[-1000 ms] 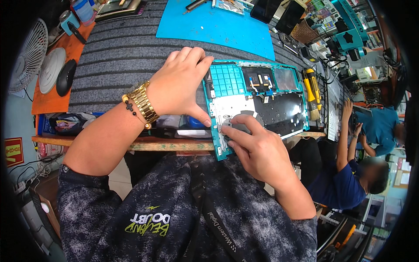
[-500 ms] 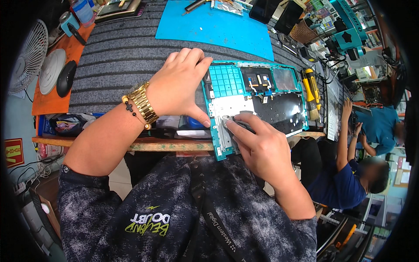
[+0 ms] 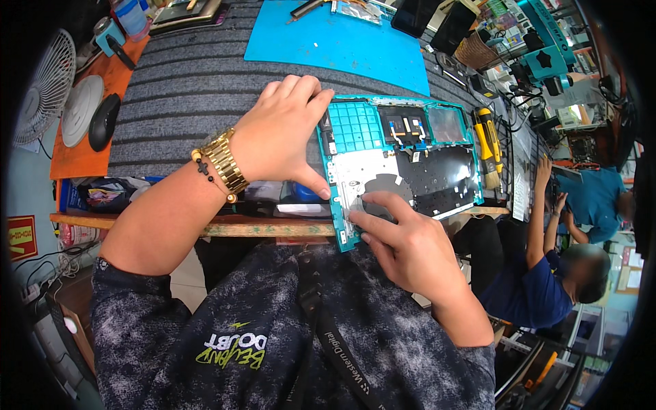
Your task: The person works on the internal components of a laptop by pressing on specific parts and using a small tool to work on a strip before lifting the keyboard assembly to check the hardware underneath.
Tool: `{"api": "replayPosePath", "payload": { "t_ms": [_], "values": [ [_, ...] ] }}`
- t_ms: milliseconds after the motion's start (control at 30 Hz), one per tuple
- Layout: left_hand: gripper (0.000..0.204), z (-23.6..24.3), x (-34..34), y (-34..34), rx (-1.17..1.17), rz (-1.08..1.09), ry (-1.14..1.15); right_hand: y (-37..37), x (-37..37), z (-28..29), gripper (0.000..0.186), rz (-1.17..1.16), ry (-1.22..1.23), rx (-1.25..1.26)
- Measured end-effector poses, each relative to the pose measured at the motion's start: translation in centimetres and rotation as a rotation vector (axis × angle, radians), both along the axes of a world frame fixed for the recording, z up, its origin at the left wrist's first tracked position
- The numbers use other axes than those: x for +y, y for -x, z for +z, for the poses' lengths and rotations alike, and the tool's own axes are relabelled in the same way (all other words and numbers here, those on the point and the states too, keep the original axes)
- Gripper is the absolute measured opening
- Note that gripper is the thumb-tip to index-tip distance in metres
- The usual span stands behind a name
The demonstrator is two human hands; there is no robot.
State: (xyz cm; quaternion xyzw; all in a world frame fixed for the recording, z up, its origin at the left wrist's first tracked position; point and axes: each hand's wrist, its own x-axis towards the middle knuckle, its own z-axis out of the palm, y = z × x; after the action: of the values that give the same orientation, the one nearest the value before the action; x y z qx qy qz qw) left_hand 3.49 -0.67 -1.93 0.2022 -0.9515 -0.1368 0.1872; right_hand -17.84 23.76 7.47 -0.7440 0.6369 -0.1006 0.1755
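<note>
A teal laptop casing (image 3: 355, 126) lies with its inside facing up, its near left corner sticking out past the table's front edge. Inside it are a touchpad unit (image 3: 404, 126) with thin ribbon cables, a bare silver plate (image 3: 352, 167) and a black panel (image 3: 444, 174). My left hand (image 3: 287, 130) grips the casing's left edge, thumb near the front and fingers at the far left corner. Over the near part of the silver plate is my right hand (image 3: 410, 246), its index and middle fingertips touching down there. Those fingers are apart, and nothing shows between them.
Beyond the casing, a blue mat (image 3: 335, 48) lies on the striped grey cloth (image 3: 184, 96). Yellow-handled tools (image 3: 488, 140) and a brush stand close to its right. A black mouse (image 3: 104, 123) and a fan (image 3: 48, 85) are at left. Another person (image 3: 540, 287) works at right.
My right fingertips have slid a little toward me over the silver plate, uncovering a dark round patch. My left hand and the casing have hardly moved.
</note>
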Motion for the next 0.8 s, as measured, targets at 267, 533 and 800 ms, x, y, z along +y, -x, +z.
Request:
{"api": "replayPosePath", "payload": {
  "t_ms": [267, 533, 800],
  "values": [
    [0.166, 0.1, 0.0, 0.0, 0.001, 0.000, 0.005, -0.2, 0.1, 0.1, 0.043, 0.013, 0.005, 0.041],
    [0.165, 0.2, 0.1, 0.1, 0.000, 0.001, -0.002, -0.1, 0.2, -0.1, 0.042, 0.026, 0.012, 0.044],
    [0.163, 0.4, 0.2, 0.1, 0.002, -0.002, -0.004, -1.4, 1.3, -1.0, 0.049, -0.027, 0.042, 0.122]
  ]
}}
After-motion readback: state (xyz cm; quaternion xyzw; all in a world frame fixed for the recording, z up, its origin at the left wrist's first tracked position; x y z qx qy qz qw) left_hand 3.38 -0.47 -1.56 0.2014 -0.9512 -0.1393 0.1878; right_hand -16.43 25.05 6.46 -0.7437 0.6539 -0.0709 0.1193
